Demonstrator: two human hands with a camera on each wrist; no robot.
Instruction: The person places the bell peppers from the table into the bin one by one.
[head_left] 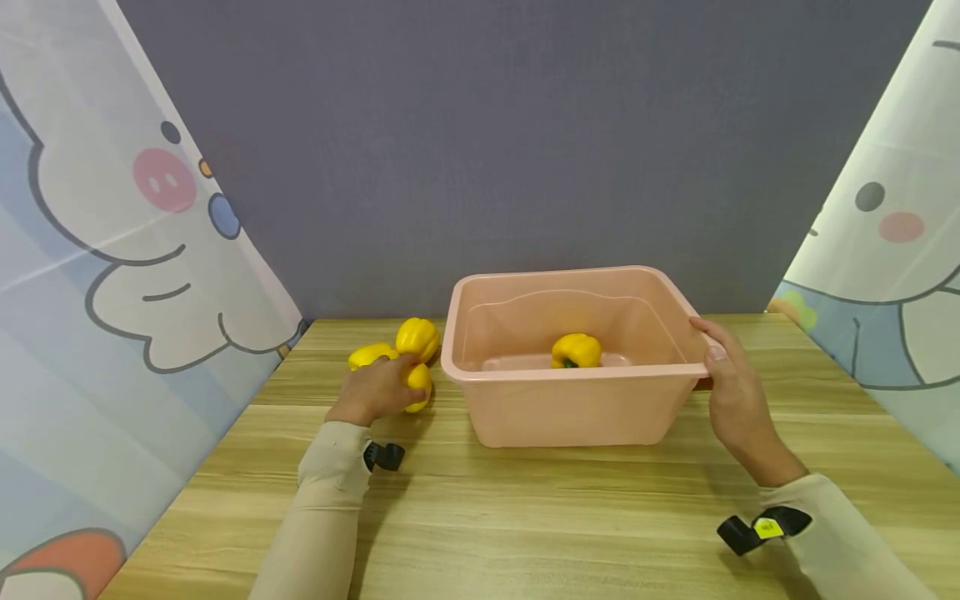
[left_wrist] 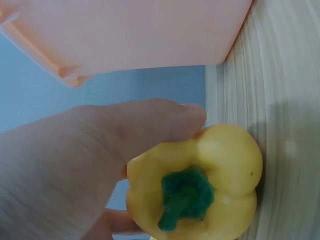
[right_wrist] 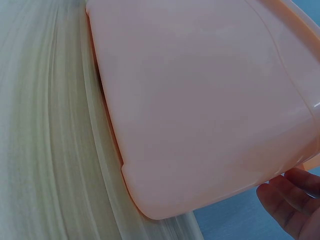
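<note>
My left hand (head_left: 377, 388) grips a yellow bell pepper (left_wrist: 230, 160), thumb along one side and fingers round the other. Its green stem (left_wrist: 186, 196) faces the left wrist camera. Two more yellow peppers lie just past this hand, one at the back (head_left: 417, 338) and one at the left (head_left: 371, 355), the latter partly hidden by the hand. A pink plastic bin (head_left: 570, 408) stands right of them with one yellow pepper (head_left: 576, 350) inside. On the bin's right rim my right hand (head_left: 738, 408) holds the front corner, thumb over the edge and fingers beneath.
The wood-grain table (head_left: 525, 517) stretches in front of the bin. Behind it rises a dark grey panel (head_left: 525, 142). Cartoon-printed cloths hang at the left (head_left: 97, 275) and right (head_left: 877, 275).
</note>
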